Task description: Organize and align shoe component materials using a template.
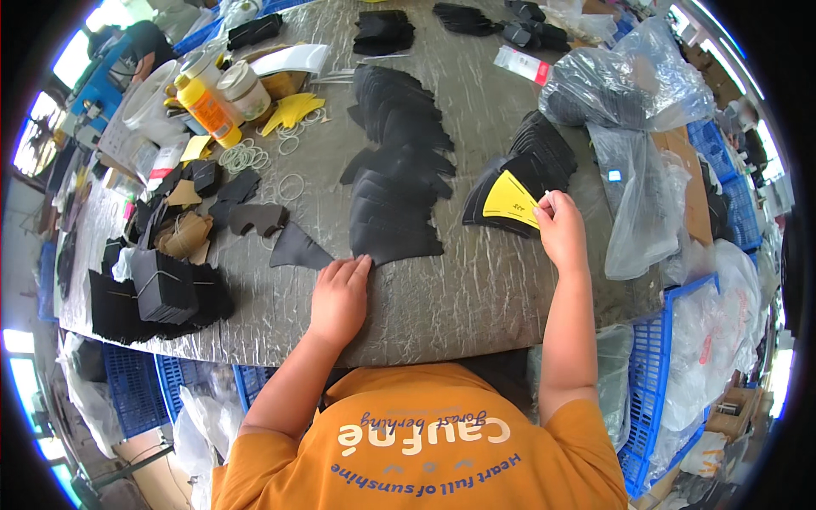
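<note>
A long row of overlapping black sheet pieces (395,225) runs away from me down the middle of the table. My left hand (340,297) is palm down with its fingers drawn together at the near left corner of that row. Beside these fingertips lies a single wedge-shaped black piece (297,246). On the right, a yellow fan-shaped template (508,201) rests on a fanned pile of black pieces (537,149). My right hand (563,231) is closed in a pinch at the template's right corner. Something small and white shows at its fingertips; the rest is hidden.
At far left stand a yellow bottle (206,110), a lidded jar (242,89) and loose rubber bands (245,156). A banded black stack (163,286) sits near left. Clear plastic bags (633,76) cover the right side. Blue crates (648,374) stand below the table edge.
</note>
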The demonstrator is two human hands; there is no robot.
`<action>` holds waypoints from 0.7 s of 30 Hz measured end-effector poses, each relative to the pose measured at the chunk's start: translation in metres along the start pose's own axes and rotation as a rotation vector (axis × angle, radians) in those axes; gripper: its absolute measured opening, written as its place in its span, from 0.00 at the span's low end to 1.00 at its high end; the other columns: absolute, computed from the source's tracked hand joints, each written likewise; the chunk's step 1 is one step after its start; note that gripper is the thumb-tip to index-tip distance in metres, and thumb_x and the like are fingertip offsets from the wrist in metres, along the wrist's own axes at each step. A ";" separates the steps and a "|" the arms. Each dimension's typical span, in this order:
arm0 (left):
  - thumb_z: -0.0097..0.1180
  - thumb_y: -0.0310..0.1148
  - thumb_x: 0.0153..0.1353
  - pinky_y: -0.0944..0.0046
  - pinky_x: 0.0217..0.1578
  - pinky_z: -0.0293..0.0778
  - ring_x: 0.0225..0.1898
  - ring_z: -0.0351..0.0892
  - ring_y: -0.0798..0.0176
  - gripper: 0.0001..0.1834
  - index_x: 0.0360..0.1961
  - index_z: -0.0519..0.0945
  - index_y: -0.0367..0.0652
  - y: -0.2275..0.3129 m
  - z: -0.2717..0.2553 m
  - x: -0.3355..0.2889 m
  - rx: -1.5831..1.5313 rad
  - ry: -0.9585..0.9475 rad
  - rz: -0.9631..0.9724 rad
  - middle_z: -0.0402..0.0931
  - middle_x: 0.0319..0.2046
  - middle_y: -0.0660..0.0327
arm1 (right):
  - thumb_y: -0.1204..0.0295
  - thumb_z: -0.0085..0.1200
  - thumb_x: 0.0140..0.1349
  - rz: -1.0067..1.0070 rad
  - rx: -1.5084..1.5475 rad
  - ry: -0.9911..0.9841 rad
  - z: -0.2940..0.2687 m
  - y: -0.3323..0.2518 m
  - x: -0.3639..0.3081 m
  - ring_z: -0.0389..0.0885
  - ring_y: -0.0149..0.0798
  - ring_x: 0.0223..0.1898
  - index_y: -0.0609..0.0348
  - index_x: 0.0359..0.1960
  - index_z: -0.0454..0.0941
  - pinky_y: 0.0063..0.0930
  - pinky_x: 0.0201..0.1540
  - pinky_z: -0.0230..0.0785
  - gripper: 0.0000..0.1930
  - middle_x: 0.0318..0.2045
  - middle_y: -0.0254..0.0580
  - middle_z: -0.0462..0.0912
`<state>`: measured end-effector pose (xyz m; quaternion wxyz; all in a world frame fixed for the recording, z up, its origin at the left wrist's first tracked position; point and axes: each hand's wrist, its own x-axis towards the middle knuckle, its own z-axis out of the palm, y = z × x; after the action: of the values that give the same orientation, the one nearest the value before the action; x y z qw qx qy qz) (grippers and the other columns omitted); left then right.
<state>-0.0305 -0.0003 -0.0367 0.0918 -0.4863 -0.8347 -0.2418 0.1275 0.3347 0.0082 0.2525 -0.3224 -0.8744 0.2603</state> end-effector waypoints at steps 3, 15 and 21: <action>0.58 0.22 0.54 0.50 0.49 0.76 0.44 0.81 0.47 0.18 0.48 0.81 0.39 -0.005 0.001 -0.004 -0.002 0.009 0.053 0.83 0.44 0.54 | 0.77 0.60 0.63 -0.005 0.071 0.098 0.007 0.008 -0.011 0.80 0.39 0.29 0.63 0.36 0.75 0.32 0.37 0.72 0.06 0.28 0.45 0.81; 0.64 0.25 0.45 0.53 0.34 0.75 0.35 0.82 0.52 0.14 0.37 0.83 0.41 0.041 -0.028 -0.049 -0.268 -0.062 0.268 0.83 0.35 0.57 | 0.74 0.61 0.60 0.008 0.330 -0.451 0.049 -0.082 -0.113 0.86 0.51 0.37 0.55 0.41 0.84 0.38 0.39 0.77 0.08 0.35 0.47 0.86; 0.69 0.31 0.50 0.49 0.51 0.72 0.55 0.77 0.49 0.16 0.42 0.83 0.45 0.036 -0.033 -0.033 -0.194 -0.169 0.153 0.78 0.54 0.55 | 0.73 0.63 0.57 -0.179 0.081 -0.477 0.060 -0.088 -0.130 0.83 0.49 0.35 0.50 0.42 0.86 0.40 0.38 0.76 0.11 0.31 0.41 0.82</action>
<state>0.0142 -0.0275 -0.0098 -0.0078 -0.5737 -0.7727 -0.2717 0.1395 0.1689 -0.0170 0.0737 -0.1627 -0.9231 0.3405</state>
